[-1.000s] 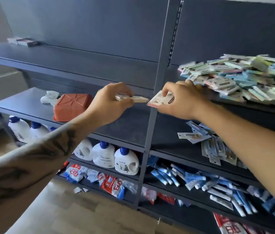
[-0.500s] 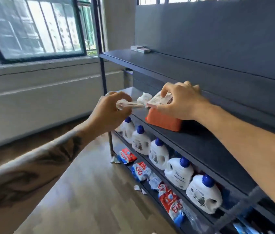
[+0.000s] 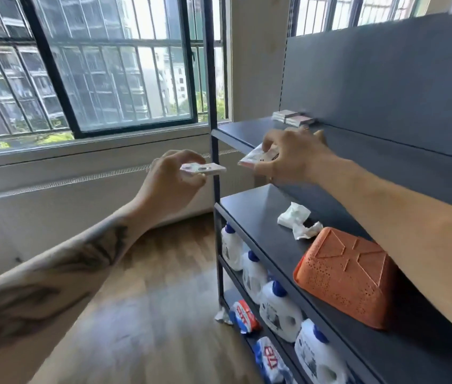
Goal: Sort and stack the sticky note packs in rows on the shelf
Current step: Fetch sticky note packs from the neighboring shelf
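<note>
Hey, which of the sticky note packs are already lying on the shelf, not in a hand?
The small stack of packs at the back of the top shelf. The other two are held in the air: one in the left hand, one in the right hand.

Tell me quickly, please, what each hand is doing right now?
Left hand: pinches a flat sticky note pack between thumb and fingers.
Right hand: grips another sticky note pack, at the upper shelf edge.
</note>
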Demonstrator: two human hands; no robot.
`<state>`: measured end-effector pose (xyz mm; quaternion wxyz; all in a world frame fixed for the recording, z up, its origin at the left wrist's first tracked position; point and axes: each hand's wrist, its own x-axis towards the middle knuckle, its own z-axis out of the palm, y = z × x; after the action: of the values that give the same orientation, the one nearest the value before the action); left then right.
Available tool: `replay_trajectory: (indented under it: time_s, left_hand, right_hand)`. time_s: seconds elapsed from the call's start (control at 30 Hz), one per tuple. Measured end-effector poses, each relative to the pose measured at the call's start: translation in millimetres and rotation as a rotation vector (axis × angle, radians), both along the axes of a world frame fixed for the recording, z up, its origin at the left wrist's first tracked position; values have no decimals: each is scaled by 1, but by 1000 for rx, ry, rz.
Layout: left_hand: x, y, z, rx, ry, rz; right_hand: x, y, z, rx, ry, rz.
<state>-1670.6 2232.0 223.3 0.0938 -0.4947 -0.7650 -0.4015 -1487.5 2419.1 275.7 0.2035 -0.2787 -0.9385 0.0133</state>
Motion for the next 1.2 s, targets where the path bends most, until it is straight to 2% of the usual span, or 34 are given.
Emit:
replay_trajectory:
  time_s: [0.27,0.37,0.47,0.67,0.8,0.93,1.1,1.2]
  left_hand:
    - [-29,176,2,-8,-53,-283]
    - [-37,255,3,-64,-47,-455]
    - [-40,327,7,-146,50,-634]
    - [-49,431,18,-352,105,-1072]
    - [-44,477,21,-461,258,-1282]
    - [-32,502,28,-550,317,-1431]
    - [-18,518,40,-643,379,-1431]
    - [-8,515,41,-659,326,-1446]
  right_hand:
    - [5,123,-10,-66,-131,-206]
    - [17,166,-12,-104,-141,-334]
    - [25,204,-15,-150,-110,-457]
    - [40,253,-26,-280,-52,-690]
    - [48,255,-30,-286,-4,-836]
    - [53,246,-40,-354,56,-923]
    - [61,234,-52,-408,203,-903]
    - [64,233,-53,-405,222,-863]
